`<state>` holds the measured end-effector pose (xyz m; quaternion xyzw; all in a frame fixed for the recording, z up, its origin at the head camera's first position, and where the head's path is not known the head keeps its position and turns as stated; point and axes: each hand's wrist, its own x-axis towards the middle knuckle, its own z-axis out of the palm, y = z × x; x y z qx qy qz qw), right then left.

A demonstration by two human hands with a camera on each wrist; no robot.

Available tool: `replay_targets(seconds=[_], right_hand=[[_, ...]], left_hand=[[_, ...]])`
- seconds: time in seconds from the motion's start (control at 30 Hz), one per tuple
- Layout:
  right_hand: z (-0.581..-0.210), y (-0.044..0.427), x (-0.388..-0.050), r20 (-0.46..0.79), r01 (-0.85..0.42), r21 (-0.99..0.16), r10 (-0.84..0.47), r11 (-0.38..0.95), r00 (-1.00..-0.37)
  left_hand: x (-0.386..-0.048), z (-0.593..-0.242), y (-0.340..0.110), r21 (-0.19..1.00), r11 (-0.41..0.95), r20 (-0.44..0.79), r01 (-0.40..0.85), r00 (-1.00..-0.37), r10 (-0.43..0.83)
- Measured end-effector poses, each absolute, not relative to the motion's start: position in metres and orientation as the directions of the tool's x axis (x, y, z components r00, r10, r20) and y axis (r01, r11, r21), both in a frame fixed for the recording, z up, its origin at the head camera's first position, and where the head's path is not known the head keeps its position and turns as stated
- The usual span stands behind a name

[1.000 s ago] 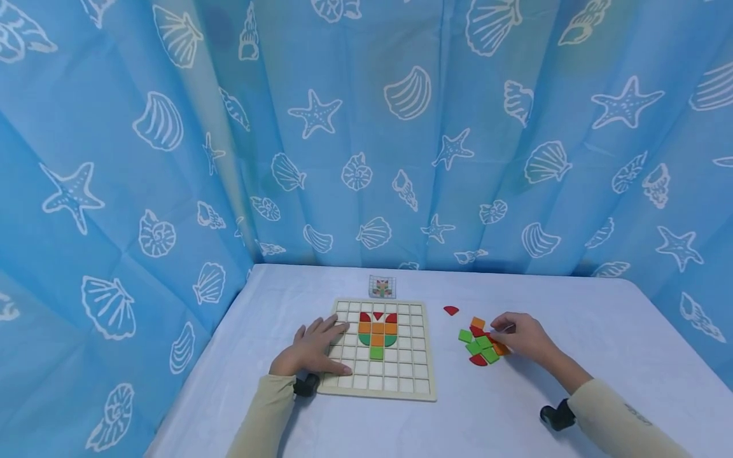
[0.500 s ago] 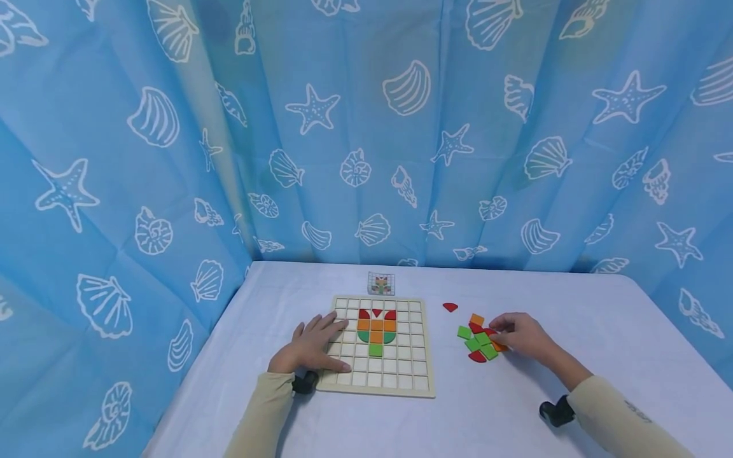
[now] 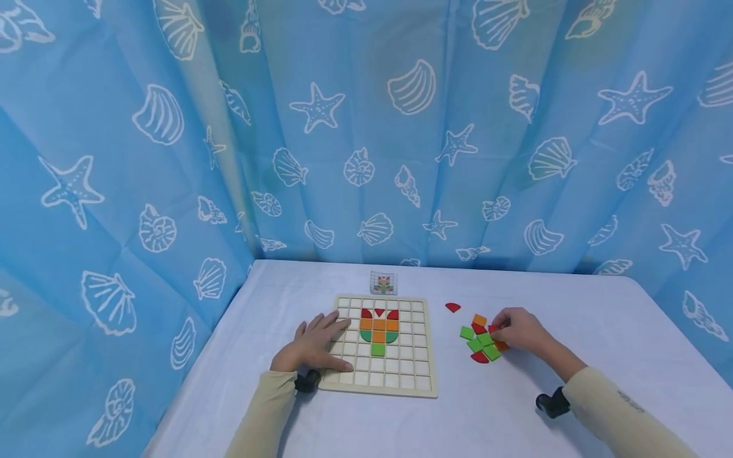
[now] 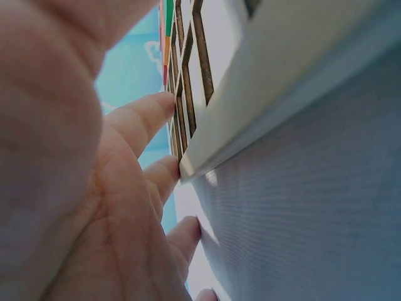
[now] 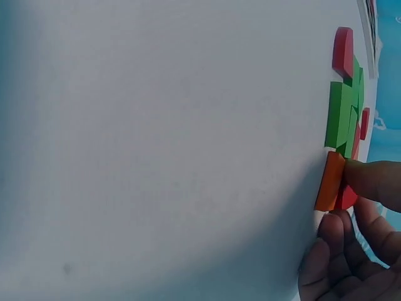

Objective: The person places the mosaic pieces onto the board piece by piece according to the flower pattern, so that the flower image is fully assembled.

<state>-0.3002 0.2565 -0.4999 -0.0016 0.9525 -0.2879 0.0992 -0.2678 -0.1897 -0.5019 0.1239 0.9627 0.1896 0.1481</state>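
My left hand [image 3: 314, 344] rests spread on the left edge of a pale wooden grid board [image 3: 401, 393]; the left wrist view shows the fingertips [image 4: 164, 103] along its rim. Red, orange and green tiles form a tulip-like shape in the board's cells, with a green square [image 3: 378, 349] lowest. At the right, my right hand [image 3: 520, 329] pinches a red tile [image 5: 348, 197] between thumb and fingers, at the edge of a loose tile pile. Its full shape is hidden. Beside it lies an orange tile [image 5: 329, 182].
The pile holds green squares [image 3: 485, 339], a red quarter-circle [image 3: 480, 357] and an orange square [image 3: 479, 319]. A separate red quarter-circle [image 3: 452, 307] lies nearer the board. Behind the board is a small pattern card [image 3: 383, 284]. A blue shell-print curtain [image 3: 355, 127] borders the white table [image 3: 275, 286].
My right hand has shifted slightly up at the pile, and a red tile now shows at its fingertips. My left hand keeps its place on the board.
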Motion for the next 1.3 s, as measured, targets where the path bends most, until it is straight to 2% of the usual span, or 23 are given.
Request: replay_targets(seconds=[0.4,0.57,0.7,0.9,1.3], right_hand=[[-0.494,0.261,-0.296,-0.161,0.008,-0.591,-0.108,0.807,-0.981],[-0.487,0.257,-0.299,-0.106,-0.045,-0.587,-0.132,0.808,-0.986],[-0.479,0.244,-0.301,-0.058,-0.084,-0.608,-0.15,0.79,-0.987],[-0.473,0.216,-0.298,-0.054,-0.095,-0.662,-0.174,0.744,-0.983],[-0.481,0.172,-0.305,-0.038,-0.134,-0.668,-0.214,0.732,-0.976]], left_hand=[[-0.269,-0.504,-0.19,0.397,0.897,-0.231,0.192,-0.925,0.3],[-0.268,-0.503,-0.19,0.395,0.899,-0.231,0.191,-0.926,0.298],[-0.268,-0.502,-0.19,0.397,0.899,-0.232,0.184,-0.928,0.293],[-0.267,-0.502,-0.189,0.408,0.895,-0.236,0.181,-0.926,0.294],[-0.266,-0.501,-0.189,0.411,0.894,-0.234,0.178,-0.927,0.292]])
